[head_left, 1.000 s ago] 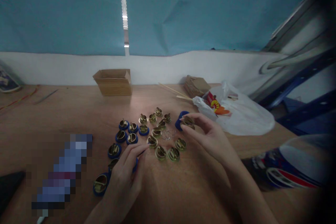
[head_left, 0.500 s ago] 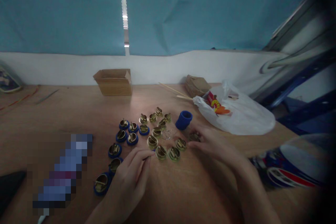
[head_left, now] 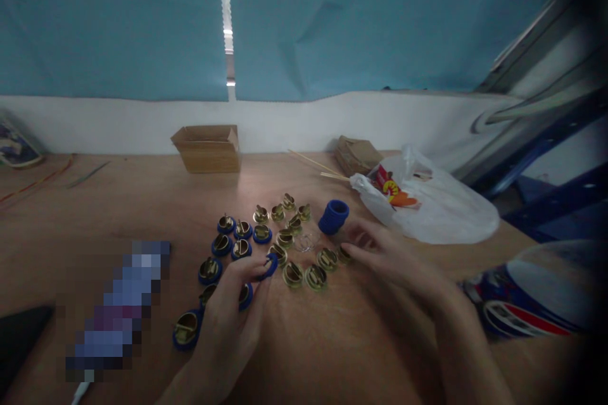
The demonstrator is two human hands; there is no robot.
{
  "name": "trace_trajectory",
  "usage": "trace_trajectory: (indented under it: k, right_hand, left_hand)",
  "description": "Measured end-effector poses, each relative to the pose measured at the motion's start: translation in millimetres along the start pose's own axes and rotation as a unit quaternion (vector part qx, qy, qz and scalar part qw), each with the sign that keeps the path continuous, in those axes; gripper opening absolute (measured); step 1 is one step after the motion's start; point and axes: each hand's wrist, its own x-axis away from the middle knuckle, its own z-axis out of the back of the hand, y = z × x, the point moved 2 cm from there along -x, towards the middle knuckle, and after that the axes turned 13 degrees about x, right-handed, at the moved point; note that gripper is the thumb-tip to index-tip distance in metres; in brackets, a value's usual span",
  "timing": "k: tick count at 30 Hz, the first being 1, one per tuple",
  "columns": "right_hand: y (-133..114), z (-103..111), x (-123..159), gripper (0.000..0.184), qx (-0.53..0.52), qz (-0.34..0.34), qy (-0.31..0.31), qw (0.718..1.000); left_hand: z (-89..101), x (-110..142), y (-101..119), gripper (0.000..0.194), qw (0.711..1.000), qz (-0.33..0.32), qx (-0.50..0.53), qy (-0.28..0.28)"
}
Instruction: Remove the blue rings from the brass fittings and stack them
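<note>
My left hand (head_left: 232,304) is closed, pinching a blue ring (head_left: 270,267) between its fingertips. Below those fingers another blue-rimmed piece (head_left: 246,296) shows in part. Left of the hand lie several brass-coloured round fittings with blue rings around them, one of them a blue-ringed fitting (head_left: 186,329) near the front. In the middle are several bare brass fittings (head_left: 293,274) with upright tabs. My right hand (head_left: 380,253) is open, fingers curved and apart, beside a brass fitting (head_left: 344,254) that it partly covers. Just beyond it stands a leaning stack of blue rings (head_left: 333,217).
Thin clear rings (head_left: 304,242) lie among the fittings. A cardboard box (head_left: 209,150) stands at the back. On the right are a white plastic bag (head_left: 441,209), thin sticks (head_left: 316,163) and a cup (head_left: 532,294). A blurred-out device (head_left: 118,310) with a cable lies left.
My left hand has lifted slightly, and the blue ring in its fingertips now shows clearly. The right fingers have come off the brass fitting and spread, nearer the blue stack.
</note>
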Motion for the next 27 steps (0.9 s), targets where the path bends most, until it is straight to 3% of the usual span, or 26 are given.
trace_trajectory:
  k: [5,9,11,13,17,21,27]
  right_hand:
    - [-29.5,1.1,-1.4,0.023,-0.041,0.049,0.024,0.998]
    - [-65.6,-23.2,5.8,0.015,-0.151,0.121,-0.018,0.981]
    - [-79.8,-36.7,11.6,0.028,-0.159,0.164,-0.031,0.973]
    - [-88.4,-47.3,16.6,0.030,-0.157,0.197,-0.040,0.967]
    - [-91.5,-56.0,20.2,0.038,-0.169,0.220,-0.056,0.959]
    - [-88.3,-55.2,16.9,0.039,-0.180,0.206,-0.057,0.960]
    - [-91.8,-52.6,13.4,0.025,-0.182,0.217,-0.028,0.959]
  left_hand:
    - [1.8,1.9,2.2,0.023,0.999,-0.006,-0.001,0.034]
    - [-2.5,4.8,3.0,0.022,0.988,0.106,0.105,0.051]
    - [-6.6,4.3,2.8,0.020,0.959,0.188,0.204,0.054]
    - [-10.3,2.6,2.0,0.021,0.920,0.258,0.289,0.053]
    - [-12.1,-0.7,-3.3,0.028,0.854,0.347,0.382,0.062]
    - [-11.9,-0.5,-8.4,0.031,0.818,0.366,0.439,0.063]
    - [-13.0,-0.4,-4.1,0.028,0.812,0.364,0.453,0.054]
